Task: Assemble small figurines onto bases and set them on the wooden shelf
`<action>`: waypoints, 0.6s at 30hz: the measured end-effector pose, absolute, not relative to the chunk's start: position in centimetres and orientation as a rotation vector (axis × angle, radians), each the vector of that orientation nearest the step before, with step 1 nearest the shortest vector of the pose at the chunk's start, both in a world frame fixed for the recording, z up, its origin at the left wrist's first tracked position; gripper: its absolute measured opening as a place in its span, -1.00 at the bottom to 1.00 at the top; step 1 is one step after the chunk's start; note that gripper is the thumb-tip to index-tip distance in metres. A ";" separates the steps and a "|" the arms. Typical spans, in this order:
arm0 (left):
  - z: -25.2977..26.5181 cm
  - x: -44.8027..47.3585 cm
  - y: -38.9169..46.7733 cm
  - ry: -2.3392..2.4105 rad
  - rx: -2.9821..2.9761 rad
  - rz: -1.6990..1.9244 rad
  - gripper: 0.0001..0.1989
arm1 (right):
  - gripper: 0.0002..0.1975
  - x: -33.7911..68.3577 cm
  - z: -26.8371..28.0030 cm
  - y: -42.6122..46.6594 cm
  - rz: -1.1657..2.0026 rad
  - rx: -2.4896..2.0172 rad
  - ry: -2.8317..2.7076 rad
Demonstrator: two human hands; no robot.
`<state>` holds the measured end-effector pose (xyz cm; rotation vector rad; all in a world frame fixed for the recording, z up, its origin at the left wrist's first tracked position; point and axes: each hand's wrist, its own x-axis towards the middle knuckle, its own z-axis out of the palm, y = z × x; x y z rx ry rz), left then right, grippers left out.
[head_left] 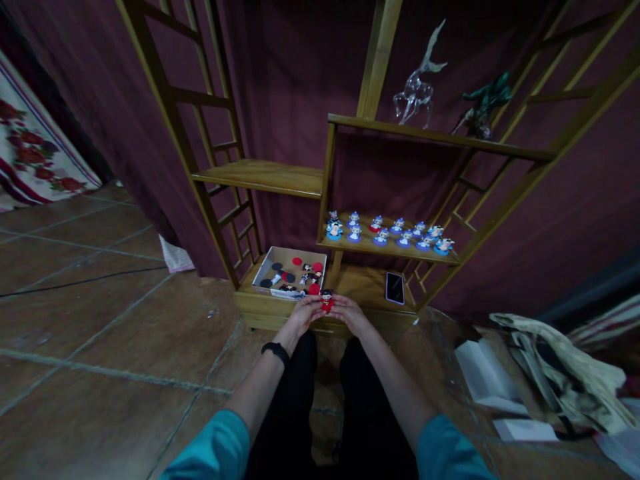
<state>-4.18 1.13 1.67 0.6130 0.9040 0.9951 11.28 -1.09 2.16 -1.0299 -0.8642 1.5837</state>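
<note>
Between my two hands is a small red figurine (pixel 327 301) with dark hair, upright in front of the cabinet. My left hand (pixel 306 312), with a black band on its wrist, grips it from the left. The fingers of my right hand (pixel 349 312) close on its right side. Just beyond my left hand stands an open cardboard box (pixel 290 293) holding loose figurines (pixel 306 277) and round red and dark bases (pixel 277 267). Several blue and purple figurines (pixel 381 236) stand in two rows on the low shelf (pixel 367 243) above.
A phone (pixel 395 288) lies on the cabinet's bottom board to the right. The upper shelf (pixel 370 125) bears a clear deer ornament (pixel 416 93) and a green sculpture (pixel 483 107). White boxes (pixel 487 373) and a pale cloth bag (pixel 565 367) lie on the floor at right.
</note>
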 end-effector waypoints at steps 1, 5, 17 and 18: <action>1.6 -4.2 1.2 0.895 0.616 0.991 -0.78 | -0.56 11.3 2.2 -1.1 1.584 -1.026 -0.860; 1.4 -4.2 1.3 0.856 0.638 0.974 -0.74 | -0.55 11.2 2.2 -1.3 1.562 -1.017 -0.820; 1.7 -4.3 0.8 0.829 0.872 1.013 -0.53 | -0.55 10.4 2.4 -1.9 1.525 -0.958 -0.769; 1.7 -4.3 0.9 0.829 0.889 1.011 -0.53 | -0.55 10.4 2.4 -1.9 1.527 -0.955 -0.771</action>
